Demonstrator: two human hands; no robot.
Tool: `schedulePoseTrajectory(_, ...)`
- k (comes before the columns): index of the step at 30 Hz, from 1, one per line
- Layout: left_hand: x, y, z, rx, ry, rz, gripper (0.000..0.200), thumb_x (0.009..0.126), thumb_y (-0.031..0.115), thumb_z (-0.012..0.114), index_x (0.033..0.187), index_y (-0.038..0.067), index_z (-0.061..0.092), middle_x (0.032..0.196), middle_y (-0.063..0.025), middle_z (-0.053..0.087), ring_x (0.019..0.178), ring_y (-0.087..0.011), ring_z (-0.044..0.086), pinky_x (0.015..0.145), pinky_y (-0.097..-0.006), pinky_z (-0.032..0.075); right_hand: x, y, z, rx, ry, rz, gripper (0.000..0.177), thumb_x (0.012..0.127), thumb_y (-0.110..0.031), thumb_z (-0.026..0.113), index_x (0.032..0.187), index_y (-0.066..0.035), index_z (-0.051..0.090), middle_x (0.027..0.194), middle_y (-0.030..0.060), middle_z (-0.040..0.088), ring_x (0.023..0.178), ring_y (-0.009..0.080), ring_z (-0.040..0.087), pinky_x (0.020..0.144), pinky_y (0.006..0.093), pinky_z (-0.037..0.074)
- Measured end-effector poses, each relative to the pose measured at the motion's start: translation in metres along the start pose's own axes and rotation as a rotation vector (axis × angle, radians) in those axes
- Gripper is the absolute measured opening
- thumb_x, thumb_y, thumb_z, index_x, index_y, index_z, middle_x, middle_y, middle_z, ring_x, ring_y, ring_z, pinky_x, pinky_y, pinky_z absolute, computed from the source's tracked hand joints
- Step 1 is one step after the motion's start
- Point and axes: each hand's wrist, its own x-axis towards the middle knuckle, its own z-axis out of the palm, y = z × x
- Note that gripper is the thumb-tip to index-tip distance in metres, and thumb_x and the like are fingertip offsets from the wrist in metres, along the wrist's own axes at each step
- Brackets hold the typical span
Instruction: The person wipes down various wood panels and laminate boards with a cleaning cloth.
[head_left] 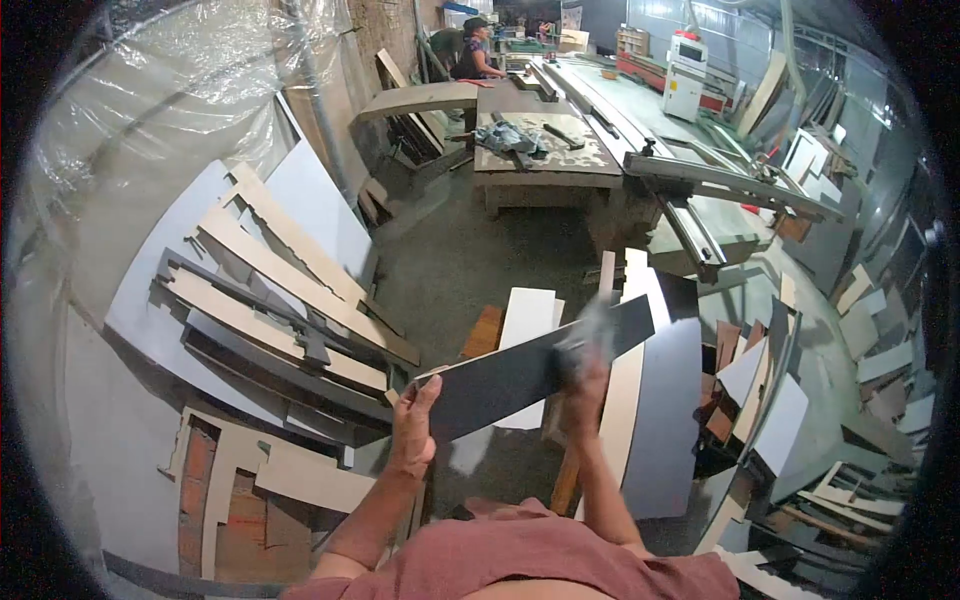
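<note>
A long dark board (pixel 500 385) is held up at a slant in front of my body, its right end higher than its left. My left hand (pixel 413 425) grips the board's left end, with the thumb at the upper edge. My right hand (pixel 583 385) is over the right half of the board, closed round a greyish object (pixel 597 335) that is smeared by motion; it could be a cloth or a tool, I cannot make out which.
Offcuts (pixel 290 260) lean on the left wall. Upright panels (pixel 668 400) and scrap pieces (pixel 740 370) stand at the right. Ahead are a low table (pixel 590 180) with a crumpled cloth (pixel 510 137), a sliding rail machine (pixel 720 180) and a seated person (pixel 478 55).
</note>
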Motion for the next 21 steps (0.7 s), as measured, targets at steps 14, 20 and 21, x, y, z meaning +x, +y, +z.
schedulePoseTrajectory(14,-0.034,0.016,0.024,0.213,-0.172,-0.078,0.02,0.08,0.019,0.055,0.089,0.001,0.054,0.08,-0.0037,0.056,0.071,-0.0093,0.055,0.064,-0.0221,0.046,-0.021,-0.127,-0.03,0.184,-0.459,-0.442,0.058,0.068,-0.006,0.054,0.122,-0.015,0.038,0.132,0.0085,0.029,0.123,0.0277,0.023,0.101,0.045,0.014)
schedulePoseTrajectory(20,-0.031,0.026,0.023,0.298,-0.2,-0.002,0.025,0.08,0.019,0.057,0.094,-0.001,0.054,0.085,-0.0061,0.057,0.074,-0.0106,0.055,0.066,-0.0223,0.046,-0.005,-0.061,-0.018,0.103,-0.25,-0.289,0.063,0.062,-0.012,0.066,0.12,-0.017,0.041,0.131,0.0074,0.03,0.12,0.0271,0.028,0.1,0.0426,0.017)
schedulePoseTrajectory(21,-0.027,0.026,0.012,0.333,-0.187,0.015,0.027,0.079,0.018,0.058,0.096,-0.002,0.054,0.086,-0.007,0.058,0.075,-0.0113,0.055,0.068,-0.0225,0.046,-0.009,-0.032,-0.011,0.317,-0.246,-0.124,0.06,0.063,-0.01,0.065,0.118,-0.015,0.042,0.129,0.009,0.032,0.118,0.028,0.031,0.098,0.0424,0.021)
